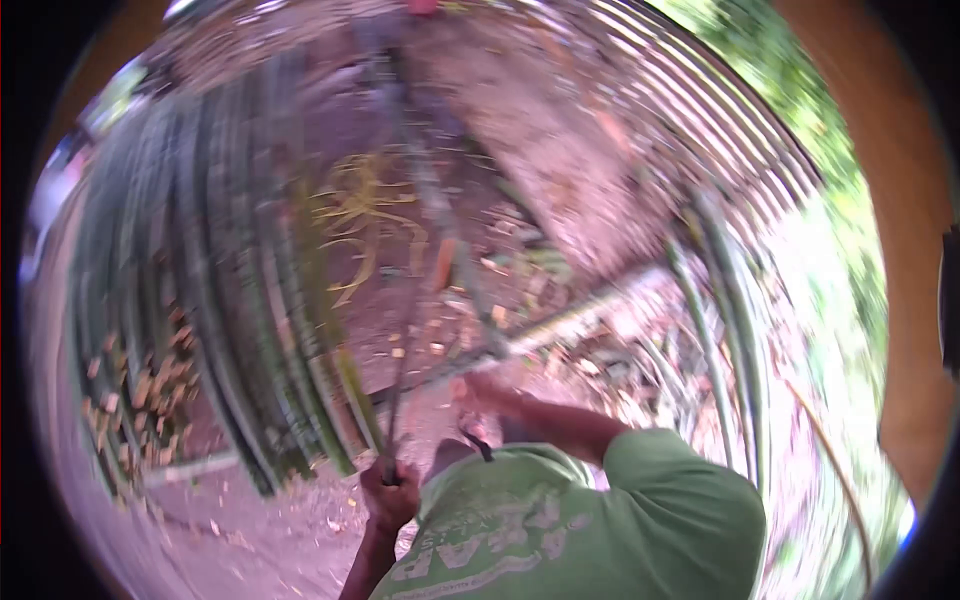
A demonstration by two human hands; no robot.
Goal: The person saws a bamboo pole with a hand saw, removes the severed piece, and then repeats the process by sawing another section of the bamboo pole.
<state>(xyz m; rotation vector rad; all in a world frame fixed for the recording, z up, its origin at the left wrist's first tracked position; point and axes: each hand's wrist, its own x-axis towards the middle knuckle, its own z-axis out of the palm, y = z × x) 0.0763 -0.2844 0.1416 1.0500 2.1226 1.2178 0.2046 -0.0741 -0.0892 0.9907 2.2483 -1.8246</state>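
At the lower middle, my left hand (391, 491) is closed round the dark handle of a long thin blade (399, 400), which points up and away. My right hand (480, 392) reaches across in front of the green shirt, close to a long pole (560, 318); its fingers are smeared by motion, and I cannot make out whether it touches the pole or holds anything. A second pole (428, 190) meets this one near my right hand.
Long green bamboo poles (215, 270) lie side by side at the left, with many small cut pieces (150, 395) near their ends. Yellow strips (368, 215) lie on the ground beyond. More green poles (735, 310) and a slatted structure (720, 110) are at the right.
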